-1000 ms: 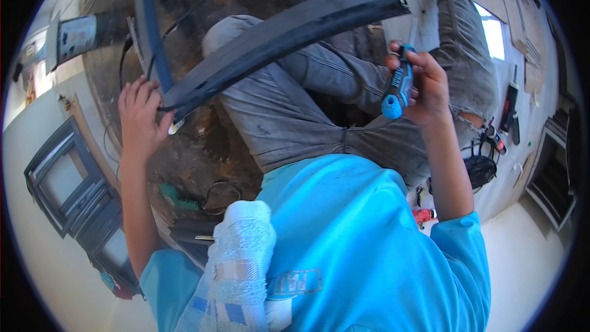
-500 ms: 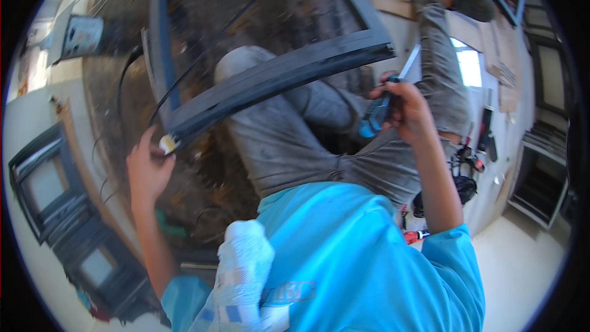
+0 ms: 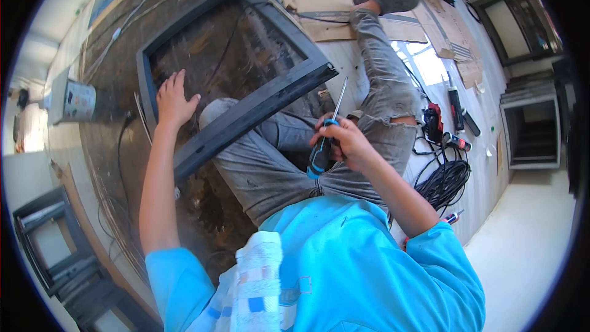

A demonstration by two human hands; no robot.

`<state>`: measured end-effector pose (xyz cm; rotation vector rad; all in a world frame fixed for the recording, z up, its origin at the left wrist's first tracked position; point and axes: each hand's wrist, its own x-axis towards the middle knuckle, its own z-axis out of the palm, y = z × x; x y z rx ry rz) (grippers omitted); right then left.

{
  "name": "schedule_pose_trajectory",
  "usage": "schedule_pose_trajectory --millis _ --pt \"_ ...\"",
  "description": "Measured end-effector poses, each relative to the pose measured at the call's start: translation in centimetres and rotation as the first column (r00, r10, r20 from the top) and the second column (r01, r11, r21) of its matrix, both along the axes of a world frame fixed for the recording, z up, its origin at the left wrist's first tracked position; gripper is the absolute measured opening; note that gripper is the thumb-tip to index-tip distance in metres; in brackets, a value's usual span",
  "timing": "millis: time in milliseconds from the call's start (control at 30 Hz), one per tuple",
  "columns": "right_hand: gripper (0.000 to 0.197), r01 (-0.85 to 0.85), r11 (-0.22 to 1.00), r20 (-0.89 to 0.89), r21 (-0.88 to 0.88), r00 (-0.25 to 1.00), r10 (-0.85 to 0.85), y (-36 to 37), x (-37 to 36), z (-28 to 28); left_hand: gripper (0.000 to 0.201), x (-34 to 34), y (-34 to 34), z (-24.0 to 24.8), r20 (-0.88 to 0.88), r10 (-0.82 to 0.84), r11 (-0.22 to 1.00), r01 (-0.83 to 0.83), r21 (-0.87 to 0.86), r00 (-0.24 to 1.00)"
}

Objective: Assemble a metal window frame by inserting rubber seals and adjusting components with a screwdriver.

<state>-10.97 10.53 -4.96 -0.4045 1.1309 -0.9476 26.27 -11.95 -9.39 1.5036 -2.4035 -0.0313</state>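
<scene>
A dark grey rectangular window frame (image 3: pixel 249 124) lies tilted across my bent leg, its near bar running from lower left to upper right. My left hand (image 3: pixel 174 103) reaches over the frame's left part with the fingers apart; nothing is in it. Whether its palm touches the frame I cannot tell. In front of my lap my right hand (image 3: pixel 351 142) grips a screwdriver (image 3: pixel 318 158) by its black and blue handle. The metal shaft points up and away, near the frame's right corner. A small white piece (image 3: pixel 177 192) sits below the frame's lower left corner.
A stained dark board (image 3: pixel 110 95) lies under the frame, with a cable along it. The bucket (image 3: pixel 80 101) stands at far left. Coiled black cable (image 3: pixel 445 183), a red tool (image 3: pixel 432 124) and tubes lie on the right. More frames (image 3: pixel 58 233) are at lower left.
My left hand has let go of a small pale piece and moved up over the frame. My right hand and the screwdriver have shifted left and down in view; the view has turned.
</scene>
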Motion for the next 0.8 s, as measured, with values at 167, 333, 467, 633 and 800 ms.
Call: schedule_pose_trajectory --millis 167,333,467,633,800 --pt "0.017 0.039 0.998 -0.001 -0.042 0.999 -0.039 5.4 -0.9 2.2 0.071 2.0 -5.6 -7.2 0.334 0.156 0.813 -0.313 0.492 0.930" --pt "0.017 0.166 0.982 0.065 -0.095 0.985 -0.160 10.1 -3.9 1.9 0.033 2.9 -8.0 -9.2 -0.166 0.321 0.615 -0.071 0.786 0.933" --pt "0.017 0.178 0.980 0.092 -0.090 0.981 -0.170 9.5 -4.7 2.3 0.034 11.3 -12.6 -2.3 -0.616 0.608 0.781 -0.239 0.577 0.500" --pt "0.017 0.096 0.977 0.003 -0.191 0.995 -0.097 6.6 -4.2 2.1 0.047 15.3 -11.7 -0.2 -0.445 0.504 0.861 -0.471 0.193 0.740" --pt "0.013 -0.012 0.985 0.002 -0.174 1.000 0.012 1.8 -4.1 2.2 0.042 17.8 -10.7 1.3 -0.021 0.543 0.819 -0.524 0.232 0.839"
